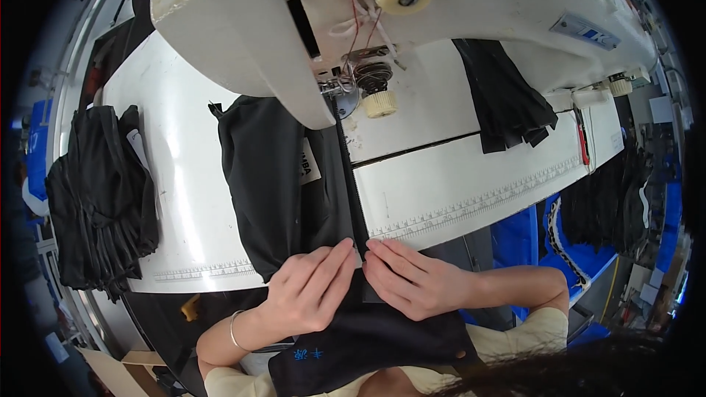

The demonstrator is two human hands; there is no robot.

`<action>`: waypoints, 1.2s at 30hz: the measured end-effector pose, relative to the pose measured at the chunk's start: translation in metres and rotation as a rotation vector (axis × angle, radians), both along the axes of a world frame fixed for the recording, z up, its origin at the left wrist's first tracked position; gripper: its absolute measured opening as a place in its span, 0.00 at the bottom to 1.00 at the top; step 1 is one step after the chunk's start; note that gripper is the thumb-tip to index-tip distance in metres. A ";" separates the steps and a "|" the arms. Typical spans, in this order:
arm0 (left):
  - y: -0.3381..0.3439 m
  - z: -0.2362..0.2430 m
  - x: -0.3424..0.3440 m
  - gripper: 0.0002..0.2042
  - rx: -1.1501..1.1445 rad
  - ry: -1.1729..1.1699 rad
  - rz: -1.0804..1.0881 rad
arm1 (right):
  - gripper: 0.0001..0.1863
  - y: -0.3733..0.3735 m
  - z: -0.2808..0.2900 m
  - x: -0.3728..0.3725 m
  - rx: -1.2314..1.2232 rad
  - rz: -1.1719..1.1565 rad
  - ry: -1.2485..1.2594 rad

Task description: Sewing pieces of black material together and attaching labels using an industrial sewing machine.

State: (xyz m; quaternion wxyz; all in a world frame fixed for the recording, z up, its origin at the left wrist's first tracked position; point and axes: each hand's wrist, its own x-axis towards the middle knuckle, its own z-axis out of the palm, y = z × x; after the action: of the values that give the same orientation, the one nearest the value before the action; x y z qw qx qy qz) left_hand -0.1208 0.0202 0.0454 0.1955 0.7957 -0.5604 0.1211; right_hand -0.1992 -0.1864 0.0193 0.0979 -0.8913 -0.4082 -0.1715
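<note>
A black fabric piece [265,176] with a small pale label [309,162] lies under the head of a white sewing machine [235,22]. Along its right side a narrow dark strip [353,198], perhaps zipper tape, runs from the presser foot [337,87] toward me. My left hand [312,287] is closed, pinching the fabric's near right corner at the table's front edge. Close beside it, my right hand [412,279] has its fingertips pressed together on the end of the dark strip. The fingers partly hide what they grip.
Gathered black cloth pieces [107,198] hang over the table's left end. More black strips [507,95] lie right of the needle. Printed rulers [478,206] line the front edge. A red-handled tool [583,143] lies at right, near blue bins [515,239] below.
</note>
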 end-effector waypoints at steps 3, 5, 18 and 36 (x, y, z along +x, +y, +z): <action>-0.003 -0.007 -0.002 0.18 0.026 -0.041 -0.017 | 0.16 0.001 0.000 0.000 -0.010 0.006 -0.003; -0.004 -0.010 -0.003 0.17 0.035 -0.057 -0.018 | 0.16 0.002 -0.001 0.000 -0.015 0.008 -0.005; -0.004 -0.014 -0.003 0.18 0.039 -0.025 -0.017 | 0.17 0.003 0.001 0.001 -0.028 0.010 -0.007; -0.022 -0.024 0.074 0.16 0.024 -0.004 -0.037 | 0.19 -0.014 0.014 0.075 -0.139 -0.009 -0.066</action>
State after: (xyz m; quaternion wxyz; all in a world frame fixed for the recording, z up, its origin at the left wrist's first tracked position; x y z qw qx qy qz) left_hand -0.0466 -0.0014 0.0218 0.1870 0.7874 -0.5766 0.1122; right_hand -0.1240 -0.2009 0.0330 0.0212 -0.8916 -0.4181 -0.1724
